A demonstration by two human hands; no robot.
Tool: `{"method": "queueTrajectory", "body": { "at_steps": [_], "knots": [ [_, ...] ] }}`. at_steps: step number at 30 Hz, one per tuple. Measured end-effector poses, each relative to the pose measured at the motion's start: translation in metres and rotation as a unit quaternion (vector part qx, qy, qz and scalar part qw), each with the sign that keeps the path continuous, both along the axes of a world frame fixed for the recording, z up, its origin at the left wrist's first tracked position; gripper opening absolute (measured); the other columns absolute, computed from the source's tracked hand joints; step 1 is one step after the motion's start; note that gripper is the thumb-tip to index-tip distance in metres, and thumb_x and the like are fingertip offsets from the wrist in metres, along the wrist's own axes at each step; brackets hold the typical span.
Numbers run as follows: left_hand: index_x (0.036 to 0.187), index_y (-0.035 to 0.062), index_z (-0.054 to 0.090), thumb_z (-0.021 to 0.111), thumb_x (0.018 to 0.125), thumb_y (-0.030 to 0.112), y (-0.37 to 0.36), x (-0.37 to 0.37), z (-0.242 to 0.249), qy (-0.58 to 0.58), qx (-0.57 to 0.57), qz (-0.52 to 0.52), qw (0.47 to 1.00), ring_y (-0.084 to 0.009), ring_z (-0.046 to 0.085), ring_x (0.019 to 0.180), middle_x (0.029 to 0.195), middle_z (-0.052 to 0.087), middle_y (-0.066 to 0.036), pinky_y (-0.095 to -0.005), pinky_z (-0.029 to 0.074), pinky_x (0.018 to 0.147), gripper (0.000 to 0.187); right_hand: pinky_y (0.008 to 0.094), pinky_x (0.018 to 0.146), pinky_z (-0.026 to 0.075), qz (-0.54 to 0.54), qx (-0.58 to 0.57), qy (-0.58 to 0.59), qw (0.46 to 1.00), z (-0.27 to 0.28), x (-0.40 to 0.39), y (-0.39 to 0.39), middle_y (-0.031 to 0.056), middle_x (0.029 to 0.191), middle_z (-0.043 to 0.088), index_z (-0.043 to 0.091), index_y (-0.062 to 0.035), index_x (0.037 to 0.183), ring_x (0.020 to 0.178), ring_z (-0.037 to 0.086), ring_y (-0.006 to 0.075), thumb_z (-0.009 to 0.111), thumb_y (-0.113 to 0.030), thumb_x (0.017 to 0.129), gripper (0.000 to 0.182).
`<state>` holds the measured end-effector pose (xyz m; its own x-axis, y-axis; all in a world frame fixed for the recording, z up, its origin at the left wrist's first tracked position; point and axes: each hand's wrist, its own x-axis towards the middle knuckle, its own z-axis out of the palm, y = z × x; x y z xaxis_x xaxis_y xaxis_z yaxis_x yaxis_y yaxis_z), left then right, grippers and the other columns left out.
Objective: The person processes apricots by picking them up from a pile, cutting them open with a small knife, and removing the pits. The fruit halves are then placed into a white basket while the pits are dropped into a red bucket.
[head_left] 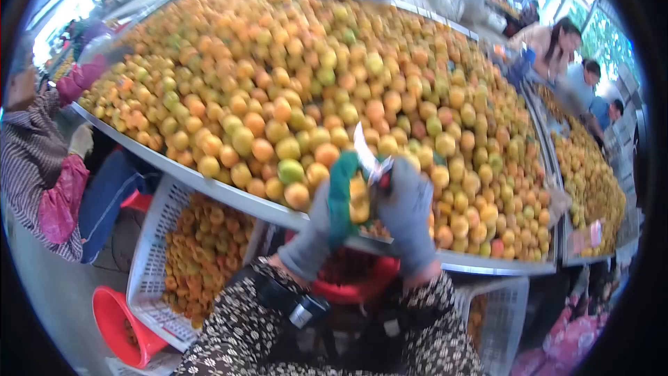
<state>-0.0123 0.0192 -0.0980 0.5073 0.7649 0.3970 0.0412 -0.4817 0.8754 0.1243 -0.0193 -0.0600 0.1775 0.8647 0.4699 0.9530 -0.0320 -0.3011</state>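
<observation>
My left hand (321,217), in a grey and green glove, is closed around an apricot (359,200) that looks cut open, its yellow flesh showing. Close beside it, my right hand (406,203) wears a grey glove and grips a small knife (363,147), its curved blade pointing up and slightly left. The knife's handle is mostly hidden in the fist. Both hands are just over the near edge of a metal-rimmed table (202,182) heaped with orange, yellow and greenish apricots (278,108). Beneath the hands is a red basin (355,285), its contents dark and blurred.
A white crate (147,237) holding apricots stands at lower left, beside a red bucket (115,317). Another white crate (506,320) is at lower right. A person (45,174) in striped clothing sits at left. More people are across the table and around a second fruit-covered table (591,191) at right.
</observation>
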Motion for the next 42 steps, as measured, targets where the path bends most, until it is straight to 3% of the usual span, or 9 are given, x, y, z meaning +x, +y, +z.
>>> {"method": "queueTrajectory", "body": {
  "at_steps": [4,5,9,11,19,22,25,34,42],
  "knots": [
    [0.11,0.0066,0.057,0.061,0.067,-0.005,-0.003,-0.043,0.048,-0.028,0.137,0.126,0.982,-0.0178,0.061,0.063,0.084,0.06,-0.008,-0.0302,0.049,0.061,0.045,0.0306,0.059,0.046,-0.062,0.094,0.222,0.969,-0.006,0.054,-0.012,0.0067,0.072,0.061,0.062,-0.0036,0.09,0.064,0.058,0.0164,0.069,-0.011,0.076,0.017],
    [0.107,0.0053,0.058,0.058,0.07,-0.006,-0.018,-0.069,0.069,0.007,-0.116,0.143,0.983,-0.0169,0.06,0.062,0.081,0.059,-0.007,-0.0298,0.049,0.062,0.039,0.0301,0.057,0.046,-0.077,0.094,0.337,0.934,-0.015,0.067,-0.018,0.0065,0.067,0.059,0.062,-0.0037,0.087,0.06,0.056,0.014,0.071,-0.013,0.076,0.016],
    [0.11,0.0023,0.057,0.056,0.085,0.019,-0.038,-0.182,0.021,0.126,0.014,0.212,0.969,-0.0239,0.062,0.086,0.099,0.06,-0.013,-0.0339,0.049,0.073,0.03,0.0279,0.051,0.043,-0.076,0.005,0.348,0.934,0.002,0.082,-0.05,0.0035,0.058,0.056,0.062,-0.0024,0.079,0.055,0.05,0.008,0.074,-0.02,0.076,0.022],
    [0.114,0.0012,0.056,0.059,0.086,0.024,-0.051,-0.186,0.022,0.44,0.292,0.356,0.771,-0.0281,0.056,0.107,0.112,0.057,-0.017,-0.0355,0.044,0.089,0.036,0.0315,0.052,0.045,-0.042,-0.067,0.317,0.945,-0.016,0.09,-0.051,0.0078,0.056,0.058,0.063,-0.0029,0.075,0.053,0.054,0.0134,0.076,-0.028,0.071,0.029],
    [0.12,-0.0004,0.051,0.067,0.077,0.016,-0.036,-0.057,0.059,0.091,0.099,0.143,0.981,-0.0368,0.054,0.108,0.117,0.053,-0.021,-0.0415,0.042,0.094,0.049,0.0383,0.067,0.05,-0.004,-0.217,-0.065,0.974,0.003,0.05,-0.043,0.0143,0.073,0.064,0.062,-0.007,0.084,0.069,0.063,0.0299,0.075,-0.03,0.066,0.032],
    [0.125,0.0003,0.049,0.068,0.076,0.014,-0.028,-0.018,0.06,0.095,0.088,0.057,0.99,-0.0297,0.052,0.113,0.12,0.053,-0.019,-0.0363,0.041,0.096,0.055,0.0251,0.057,0.049,0.048,-0.044,0.494,0.867,0.002,0.061,-0.038,0.0057,0.075,0.064,0.062,-0.0006,0.09,0.061,0.06,0.013,0.069,-0.009,0.074,0.02],
    [0.13,0.0023,0.045,0.07,0.073,0.016,-0.026,0.01,0.055,0.083,0.068,0.021,0.994,-0.0308,0.054,0.108,0.118,0.053,-0.018,-0.037,0.044,0.09,0.063,0.0217,0.06,0.049,0.049,-0.062,0.608,0.79,0.039,0.048,-0.048,0.0034,0.084,0.065,0.062,0.0022,0.103,0.067,0.057,0.0072,0.069,-0.005,0.075,0.03],
    [0.115,0.003,0.052,0.064,0.077,-0.004,0.006,-0.007,0.04,-0.189,-0.239,-0.075,0.95,-0.0121,0.053,0.102,0.108,0.055,-0.005,-0.0262,0.045,0.09,0.04,0.0236,0.068,0.047,0.117,-0.109,0.62,0.769,0.044,0.032,-0.039,0.0038,0.095,0.06,0.058,0.0009,0.105,0.079,0.055,0.0092,0.065,-0.001,0.076,0.029],
    [0.112,0.0049,0.049,0.056,0.074,-0.005,0.005,-0.017,0.045,-0.157,-0.251,-0.057,0.954,-0.011,0.05,0.099,0.103,0.05,-0.003,-0.026,0.042,0.088,0.04,0.0282,0.069,0.048,0.162,-0.038,0.364,0.916,0.043,0.004,-0.029,0.0108,0.087,0.06,0.056,0.0008,0.105,0.075,0.058,0.0169,0.063,0.002,0.07,0.036]
  ]
}}
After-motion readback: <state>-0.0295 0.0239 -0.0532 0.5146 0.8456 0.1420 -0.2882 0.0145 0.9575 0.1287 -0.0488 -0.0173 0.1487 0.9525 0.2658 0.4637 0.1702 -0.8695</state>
